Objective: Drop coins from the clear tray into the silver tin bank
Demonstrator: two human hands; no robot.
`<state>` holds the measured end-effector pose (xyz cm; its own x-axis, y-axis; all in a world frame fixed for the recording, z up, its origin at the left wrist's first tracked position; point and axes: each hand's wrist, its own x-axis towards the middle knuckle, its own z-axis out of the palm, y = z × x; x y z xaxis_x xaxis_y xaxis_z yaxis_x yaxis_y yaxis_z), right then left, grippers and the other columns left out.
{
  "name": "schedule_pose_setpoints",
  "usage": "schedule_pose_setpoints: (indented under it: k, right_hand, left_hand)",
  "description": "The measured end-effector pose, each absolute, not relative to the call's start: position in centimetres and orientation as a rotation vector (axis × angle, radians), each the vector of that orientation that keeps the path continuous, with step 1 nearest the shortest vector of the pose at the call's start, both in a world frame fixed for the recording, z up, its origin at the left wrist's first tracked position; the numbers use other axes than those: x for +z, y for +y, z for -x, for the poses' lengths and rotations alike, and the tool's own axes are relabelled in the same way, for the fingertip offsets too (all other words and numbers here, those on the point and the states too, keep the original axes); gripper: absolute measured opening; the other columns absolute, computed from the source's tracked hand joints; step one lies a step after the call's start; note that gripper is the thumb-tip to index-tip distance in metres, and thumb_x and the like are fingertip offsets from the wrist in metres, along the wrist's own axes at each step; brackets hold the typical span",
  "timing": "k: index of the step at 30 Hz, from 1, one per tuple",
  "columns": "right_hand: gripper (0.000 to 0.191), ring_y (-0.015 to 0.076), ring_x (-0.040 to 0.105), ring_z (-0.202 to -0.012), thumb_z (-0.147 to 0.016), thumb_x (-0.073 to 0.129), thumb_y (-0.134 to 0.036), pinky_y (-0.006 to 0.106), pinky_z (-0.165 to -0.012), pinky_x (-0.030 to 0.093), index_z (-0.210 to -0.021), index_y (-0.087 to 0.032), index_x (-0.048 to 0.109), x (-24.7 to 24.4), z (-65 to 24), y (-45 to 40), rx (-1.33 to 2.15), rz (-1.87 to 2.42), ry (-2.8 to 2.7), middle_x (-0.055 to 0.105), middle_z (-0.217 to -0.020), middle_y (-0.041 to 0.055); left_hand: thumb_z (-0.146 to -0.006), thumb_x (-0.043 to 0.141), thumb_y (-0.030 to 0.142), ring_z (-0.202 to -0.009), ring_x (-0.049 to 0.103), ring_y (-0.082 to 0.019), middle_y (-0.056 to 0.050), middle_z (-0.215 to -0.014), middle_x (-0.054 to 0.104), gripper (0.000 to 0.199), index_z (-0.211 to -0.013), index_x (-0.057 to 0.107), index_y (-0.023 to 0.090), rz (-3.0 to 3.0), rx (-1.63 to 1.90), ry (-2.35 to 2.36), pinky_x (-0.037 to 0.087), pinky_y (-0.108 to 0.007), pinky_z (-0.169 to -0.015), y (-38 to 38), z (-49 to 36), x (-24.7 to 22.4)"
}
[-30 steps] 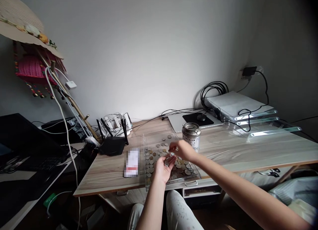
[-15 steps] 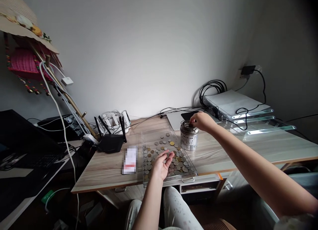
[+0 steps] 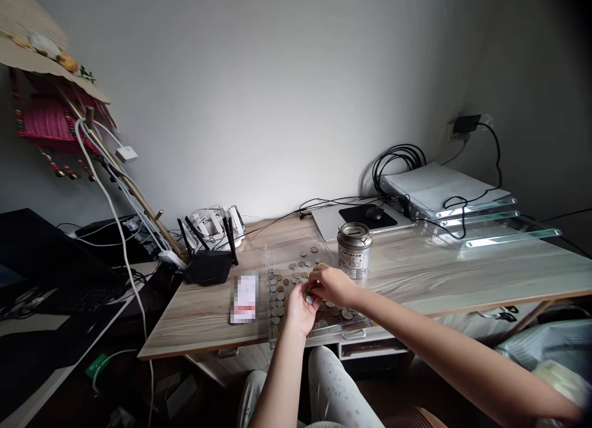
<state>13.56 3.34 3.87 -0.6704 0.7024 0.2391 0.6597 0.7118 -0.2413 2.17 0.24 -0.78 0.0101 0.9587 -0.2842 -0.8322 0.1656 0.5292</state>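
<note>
A small silver coin (image 3: 309,299) sits in my cupped left hand (image 3: 300,308), and my right hand (image 3: 329,285) pinches at it with thumb and forefinger, though I can't quite tell if it is gripped yet. Both hover over the clear tray (image 3: 272,338), where many coins (image 3: 283,287) lie loose. The slotted tin (image 3: 354,250) stands just beyond on the desk (image 3: 439,280); most of the sorting looks undone.

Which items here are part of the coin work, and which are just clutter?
In use:
left hand, cupped, coins in its palm
right hand, fingers at that palm
clear tray of coins
slotted tin can

Lying about:
router
card
mouse on pad
cables
glass panels
</note>
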Motion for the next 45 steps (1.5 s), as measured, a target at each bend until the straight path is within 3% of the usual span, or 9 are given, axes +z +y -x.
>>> schedule_pose_setpoints:
  k: [7,13,16,21,24,31,34,39,45]
  right_hand:
    - [0.021,0.0133,0.053,-0.071,-0.075,0.043,-0.026,0.021,-0.061,0.038,-0.084,-0.021,0.062,9.6,-18.8,8.0,0.108,1.138,-2.231,0.062,-0.08,0.0024]
    - [0.015,0.0204,0.051,-0.08,-0.065,0.052,-0.021,0.027,-0.066,0.038,-0.07,-0.02,0.066,11.9,-24.4,12.6,-0.109,1.393,-2.287,0.063,-0.079,0.005]
    - [0.014,0.0208,0.051,-0.079,-0.064,0.052,-0.019,0.029,-0.07,0.039,-0.066,-0.019,0.066,11.6,-24.7,12.9,-0.1,1.369,-2.347,0.062,-0.076,0.0066]
    - [0.025,0.0186,0.051,-0.082,-0.077,0.04,-0.027,0.029,-0.072,0.039,-0.087,-0.018,0.061,9.7,-20.6,8.8,-0.135,1.204,-2.189,0.058,-0.091,0.0077]
    - [0.025,0.0162,0.051,-0.079,-0.077,0.041,-0.032,0.026,-0.067,0.04,-0.09,-0.021,0.06,6.8,-16.5,4.8,0.046,0.972,-2.462,0.058,-0.089,0.0052]
    - [0.022,0.0161,0.05,-0.081,-0.078,0.04,-0.021,0.024,-0.066,0.039,-0.081,-0.019,0.061,2.2,-11.8,0.7,0.07,0.872,-2.643,0.058,-0.084,0.0057]
    - [0.022,0.0145,0.052,-0.076,-0.078,0.04,-0.021,0.023,-0.063,0.039,-0.081,-0.021,0.061,4.1,-13.6,1.9,0.082,0.864,-2.556,0.06,-0.082,0.0041]
    - [0.022,0.014,0.054,-0.07,-0.075,0.044,-0.029,0.023,-0.061,0.04,-0.084,-0.018,0.061,10.0,-20.8,7.9,0.008,1.202,-2.071,0.062,-0.081,0.005]
    - [0.02,0.0109,0.051,-0.057,-0.067,0.047,-0.023,0.019,-0.051,0.034,-0.077,-0.017,0.063,13.0,-25.5,13.9,0.0,1.446,-2.335,0.061,-0.064,0.0014]
  left_hand:
    - [-0.075,0.044,0.026,-0.092,0.056,-0.021,-0.016,-0.093,0.06,0.024,-0.088,0.053,0.009,-0.323,1.287,0.623,0.045,-0.031,-0.077,-0.1,-1.8,-0.5]
    - [-0.074,0.044,0.026,-0.094,0.055,-0.021,-0.017,-0.103,0.055,0.027,-0.095,0.052,0.009,-0.307,1.312,0.686,0.045,-0.031,-0.078,0.0,-1.7,-0.3]
    - [-0.074,0.045,0.024,-0.094,0.055,-0.021,-0.017,-0.104,0.055,0.028,-0.096,0.052,0.01,-0.307,1.309,0.684,0.045,-0.03,-0.078,0.0,-1.7,-0.4]
    - [-0.074,0.044,0.027,-0.093,0.055,-0.021,-0.016,-0.098,0.057,0.027,-0.093,0.053,0.009,-0.279,1.328,0.618,0.044,-0.031,-0.078,0.1,-1.7,-0.8]
    - [-0.075,0.041,0.031,-0.084,0.058,-0.02,-0.013,-0.087,0.06,0.028,-0.087,0.055,0.009,-0.264,1.366,0.59,0.046,-0.03,-0.073,0.1,-1.6,-0.8]
    - [-0.075,0.041,0.033,-0.074,0.059,-0.016,-0.009,-0.077,0.06,0.029,-0.083,0.057,0.01,-0.205,1.413,0.596,0.046,-0.026,-0.067,0.0,-1.6,-0.5]
    - [-0.074,0.043,0.029,-0.074,0.059,-0.015,-0.01,-0.077,0.061,0.024,-0.079,0.057,0.01,-0.231,1.405,0.584,0.047,-0.025,-0.067,0.0,-1.6,-0.6]
    - [-0.074,0.045,0.025,-0.091,0.056,-0.021,-0.016,-0.093,0.059,0.023,-0.087,0.055,0.009,-0.276,1.331,0.596,0.046,-0.031,-0.076,-0.3,-1.8,-0.2]
    - [-0.071,0.049,0.019,-0.092,0.056,-0.022,-0.017,-0.097,0.058,0.023,-0.09,0.055,0.007,-0.28,1.354,0.644,0.048,-0.029,-0.076,-0.3,-1.8,-0.1]
